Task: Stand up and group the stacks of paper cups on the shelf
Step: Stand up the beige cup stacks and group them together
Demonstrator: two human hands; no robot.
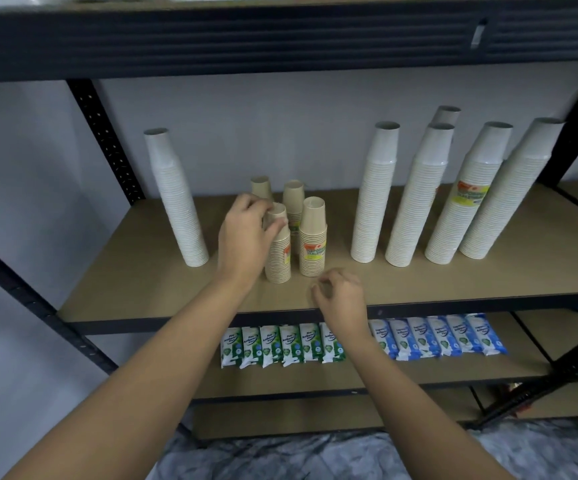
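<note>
Already, 4 short brown cup stacks (294, 230) stand close together mid-shelf (142, 278), the left hand (246, 233) clamped around 1. Empty, the right hand (341, 296) curls loosely. 5 tall white stacks (453, 195) are grouped right; 1 white stack (178, 199) stands alone, left.

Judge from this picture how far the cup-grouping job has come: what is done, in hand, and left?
Done: every stack stands upright; five white stacks grouped at right. In hand: the left hand grips a brown stack among the brown group; the right hand is empty. Left: the lone white stack stands apart.
</note>
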